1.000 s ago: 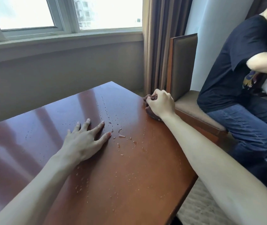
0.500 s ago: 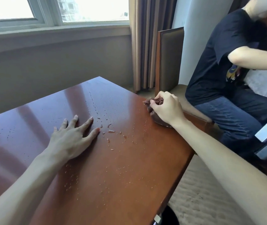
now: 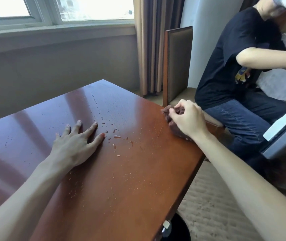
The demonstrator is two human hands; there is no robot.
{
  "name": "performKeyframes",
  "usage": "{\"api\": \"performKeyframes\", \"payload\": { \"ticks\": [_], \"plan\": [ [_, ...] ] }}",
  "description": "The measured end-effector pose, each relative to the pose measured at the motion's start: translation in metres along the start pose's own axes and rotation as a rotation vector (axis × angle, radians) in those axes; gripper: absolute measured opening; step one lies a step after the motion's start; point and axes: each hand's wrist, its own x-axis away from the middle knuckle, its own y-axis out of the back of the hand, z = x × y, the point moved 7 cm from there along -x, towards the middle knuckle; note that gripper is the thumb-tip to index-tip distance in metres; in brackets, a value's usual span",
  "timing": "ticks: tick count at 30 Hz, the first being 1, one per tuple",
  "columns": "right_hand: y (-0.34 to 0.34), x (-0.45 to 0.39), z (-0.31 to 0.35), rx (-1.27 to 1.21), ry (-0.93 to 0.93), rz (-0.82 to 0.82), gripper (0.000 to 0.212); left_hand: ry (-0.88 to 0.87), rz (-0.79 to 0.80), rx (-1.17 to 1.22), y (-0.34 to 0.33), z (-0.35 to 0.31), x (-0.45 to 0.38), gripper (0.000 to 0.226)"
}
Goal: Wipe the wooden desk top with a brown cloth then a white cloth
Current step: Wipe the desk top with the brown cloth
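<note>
Gripping: the right hand (image 3: 187, 119) has its fingers curled round a bunched brown cloth (image 3: 175, 127), pinning it at the right-hand edge of the wooden worktop (image 3: 121, 180).
Bracing: the left hand (image 3: 76, 145) lies flat with fingers spread, holding nothing, near the middle of the worktop.
Spill: water droplets (image 3: 116, 136) are scattered just off the left fingertips, with a fine trail of smaller drops running away toward the far corner at 12 o'clock.
Key relation: seen from the cloth, the wet patch sits at about 9 o'clock, between the two hands, and much nearer the left fingertips than the cloth.
Nearer hand: the left is closest to the water, but only the right has the cloth.
Likely move: a sweep of the cloth leftward across the worktop, judging by the layout; the brown-cloth pass looks barely begun.
White cloth: none can be picked out on the worktop.
Bystander: a second person (image 3: 234, 66) in a dark T-shirt and jeans sits on a chair (image 3: 178, 66) at 2 o'clock, just beyond the cloth.
</note>
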Motion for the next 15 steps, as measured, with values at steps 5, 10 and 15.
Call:
{"api": "performKeyframes", "payload": {
  "ticks": [5,10,15],
  "plan": [
    [0.008,0.057,0.016,0.002,0.006,-0.039,0.017,0.001,-0.004,0.004,0.0,0.001,0.0,0.077],
    [0.003,0.047,0.02,-0.059,0.046,0.037,0.018,0.0,0.0,0.002,0.0,-0.001,0.002,0.075],
    [-0.052,0.012,0.067,0.074,-0.001,-0.035,0.018,0.013,0.0,0.013,0.0,-0.003,0.004,0.073]
  ]
}}
